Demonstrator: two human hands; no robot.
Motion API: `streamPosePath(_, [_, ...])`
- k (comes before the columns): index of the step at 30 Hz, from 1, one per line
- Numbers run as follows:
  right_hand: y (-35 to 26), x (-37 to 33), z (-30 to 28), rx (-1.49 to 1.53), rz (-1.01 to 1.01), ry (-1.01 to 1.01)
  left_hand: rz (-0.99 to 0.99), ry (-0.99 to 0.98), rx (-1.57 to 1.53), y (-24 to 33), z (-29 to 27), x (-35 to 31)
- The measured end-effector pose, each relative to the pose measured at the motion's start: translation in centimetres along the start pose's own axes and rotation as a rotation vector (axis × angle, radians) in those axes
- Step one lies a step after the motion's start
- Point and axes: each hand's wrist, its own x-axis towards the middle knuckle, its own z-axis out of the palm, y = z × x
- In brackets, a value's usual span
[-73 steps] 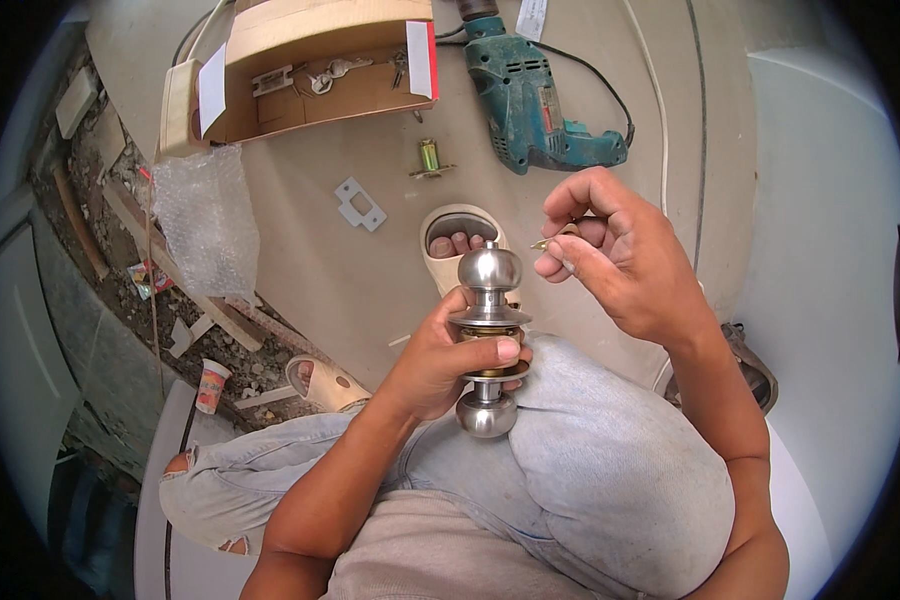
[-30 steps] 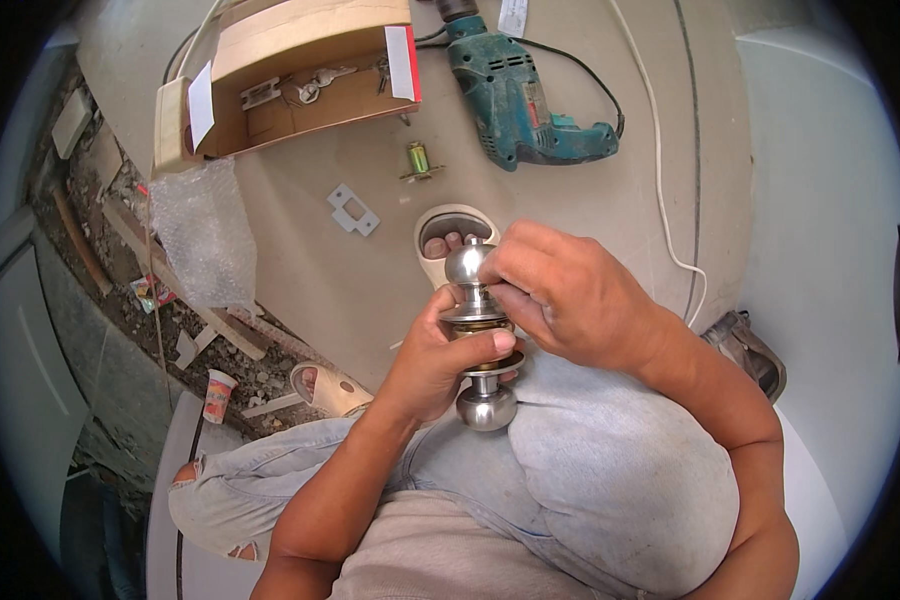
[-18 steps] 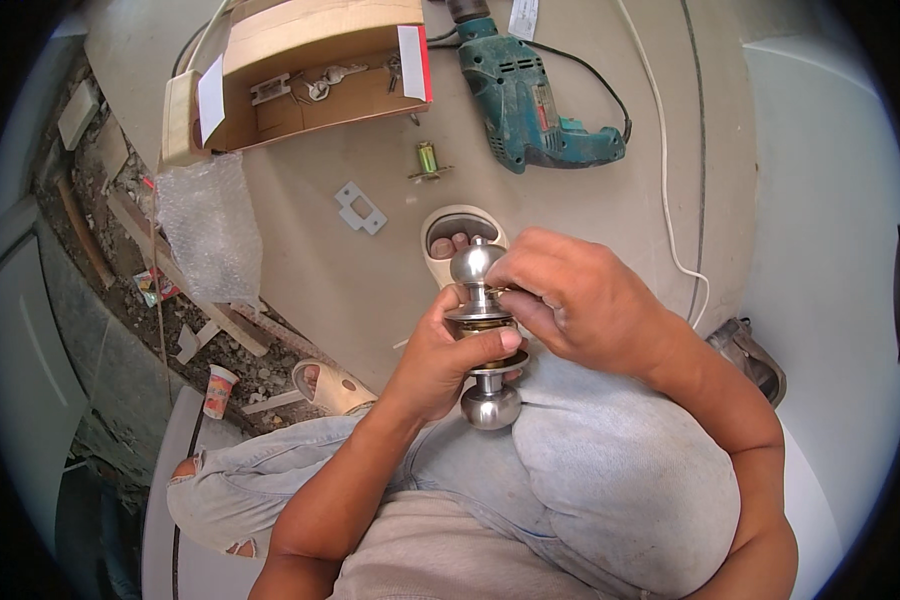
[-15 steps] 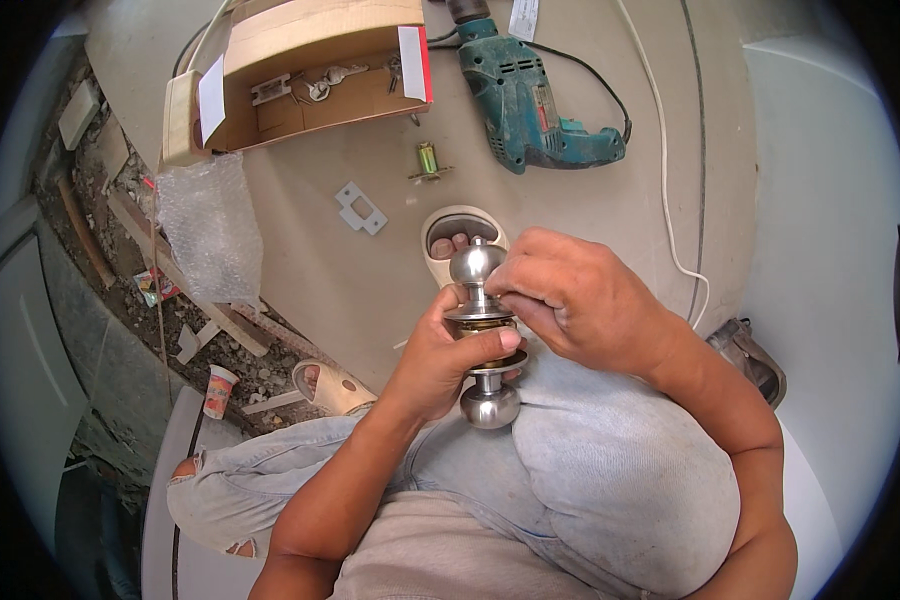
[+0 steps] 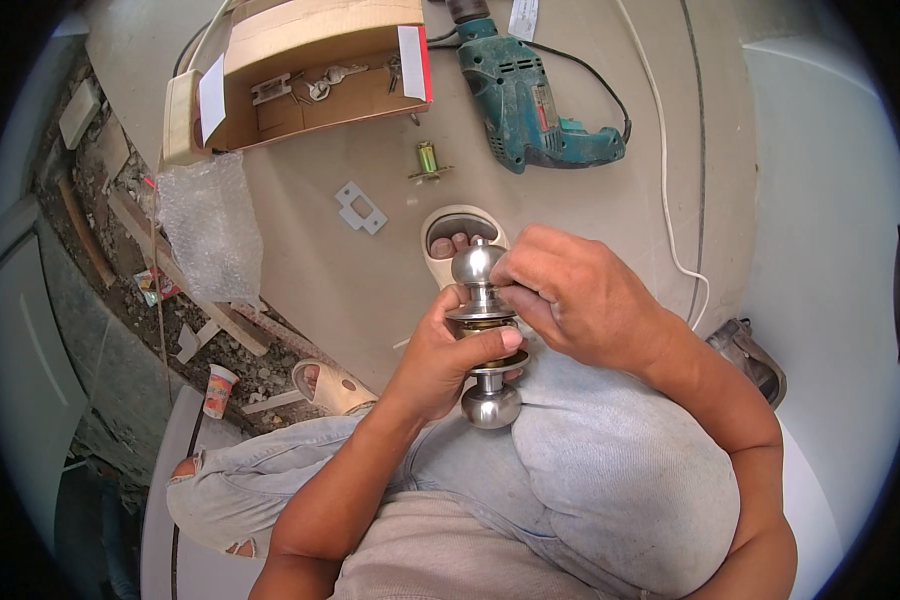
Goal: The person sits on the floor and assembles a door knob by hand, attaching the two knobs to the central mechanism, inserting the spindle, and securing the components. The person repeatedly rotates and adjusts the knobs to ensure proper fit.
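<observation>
A silver door knob set (image 5: 491, 406) stands nearly upright over my lap, one round knob at each end and a brass-coloured part between the round plates. My left hand (image 5: 448, 362) wraps round its middle, thumb across the front. The fingers of my right hand (image 5: 582, 300) are pinched together at the neck below the far knob; whatever they hold there is hidden. Beyond my hands, a latch (image 5: 428, 162) with a brass-coloured body and a flat metal strike plate (image 5: 361, 208) lie on the floor.
An opened cardboard box (image 5: 320, 115) holding keys and small metal parts sits at the far left. Bubble wrap (image 5: 210, 228) lies beside it. A teal power drill (image 5: 530, 105) with its cord rests at the far side. Rubble and a paper cup (image 5: 219, 391) are at left.
Hardly anything differs. The far knob has tipped very slightly right, and my right hand's fingers have shifted a little at its neck. My left hand keeps the same hold.
</observation>
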Motion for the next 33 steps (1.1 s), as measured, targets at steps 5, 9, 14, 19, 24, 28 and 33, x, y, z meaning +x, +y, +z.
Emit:
streamPosePath(5, [0.0, 0.0, 0.1, -0.012, -0.002, 0.0, 0.001, -0.009, 0.005, 0.0, 0.0, 0.1])
streamPosePath(9, [-0.1, 0.1, 0.2, -0.027, -0.02, 0.006, 0.0, 0.005, 0.0, 0.0, 0.1, 0.0])
streamPosePath(14, [-0.4, 0.3, 0.0, -0.051, -0.036, -0.029, 0.012, 0.007, -0.007, -0.1, 0.0, 0.0])
streamPosePath(19, [-0.5, 0.4, 0.1, -0.06, -0.027, -0.057, 0.026, 0.024, 0.022, -0.3, 0.0, -0.2])
streamPosePath(24, [-0.2, 0.6, 0.5, -0.058, -0.056, -0.043, 0.065, 0.027, 0.047, -0.4, 0.1, -0.4])
streamPosePath(28, [0.0, 0.6, 0.9, -0.043, -0.033, -0.055, 0.072, 0.046, 0.102, -0.4, 0.1, -0.6])
streamPosePath(33, [0.2, 0.9, 1.3, -0.046, -0.041, -0.053, 0.13, 0.142, 0.203, -1.3, -0.1, -0.5])
